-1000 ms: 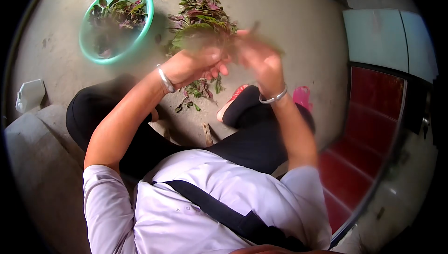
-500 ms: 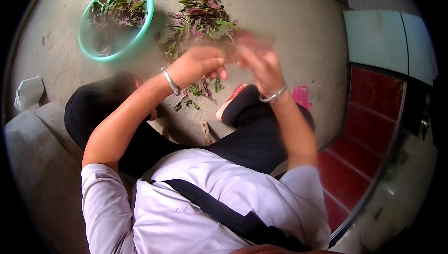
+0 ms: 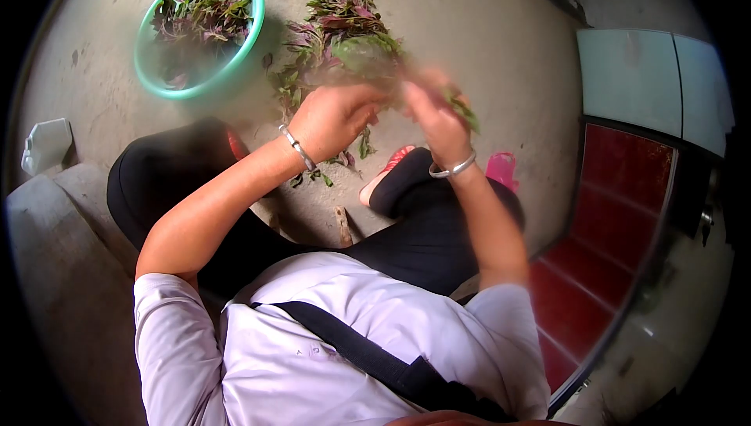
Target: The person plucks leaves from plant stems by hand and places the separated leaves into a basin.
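Observation:
Both hands meet in front of me over a loose pile of green and purple leafy greens (image 3: 344, 17) on the floor. My left hand (image 3: 332, 119), a silver bangle at its wrist, is closed with its fingertips pinched beside a blurred leafy sprig (image 3: 364, 54). Facing it is my right hand (image 3: 440, 125), also with a bangle, its fingers closed around leafy greens; a green leaf (image 3: 463, 111) pokes out on its right side. Haze and motion blur cover the fingertips of both hands.
A turquoise basin (image 3: 258, 23) holding more leafy greens stands at the upper left. My bent legs (image 3: 407, 246) frame the floor. A pink plastic item (image 3: 501, 169) lies by my right knee, a whitish container (image 3: 47, 146) far left. Red tiles (image 3: 626, 168) and a pale cabinet (image 3: 630, 70) are at right.
My left hand has shifted slightly right and the right hand slightly down. A green leaf now shows beside the right hand, and a blurred green sprig appears above the left.

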Tool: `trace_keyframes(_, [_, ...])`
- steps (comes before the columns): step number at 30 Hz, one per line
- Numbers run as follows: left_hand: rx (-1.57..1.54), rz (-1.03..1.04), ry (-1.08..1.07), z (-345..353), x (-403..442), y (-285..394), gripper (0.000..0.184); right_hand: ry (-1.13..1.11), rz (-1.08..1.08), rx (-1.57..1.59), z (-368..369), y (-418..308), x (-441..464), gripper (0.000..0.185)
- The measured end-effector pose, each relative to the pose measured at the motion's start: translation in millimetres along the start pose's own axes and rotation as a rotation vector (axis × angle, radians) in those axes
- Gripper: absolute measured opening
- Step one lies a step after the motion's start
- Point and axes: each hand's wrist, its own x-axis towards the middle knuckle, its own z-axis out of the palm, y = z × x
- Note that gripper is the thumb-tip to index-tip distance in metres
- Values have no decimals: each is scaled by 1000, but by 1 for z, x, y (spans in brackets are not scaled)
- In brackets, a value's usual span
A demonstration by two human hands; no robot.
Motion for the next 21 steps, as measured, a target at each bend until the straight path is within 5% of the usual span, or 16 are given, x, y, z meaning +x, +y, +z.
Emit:
trace_keyframes(6, [-649, -177, 14, 2, 7, -18, 20, 71, -44, 142, 1, 2, -3, 11])
trace_keyframes(16, [-599, -186, 84, -1, 7, -13, 29, 110, -79, 90, 2, -1, -3, 7])
trace_keyframes(19, [-708, -42, 99, -1, 10, -24, 25, 121, -63, 93, 1, 4, -2, 7])
trace_keyframes(21, [-864, -122, 66, -8, 12, -26, 28, 120, -90, 57, -2, 9, -1, 7])
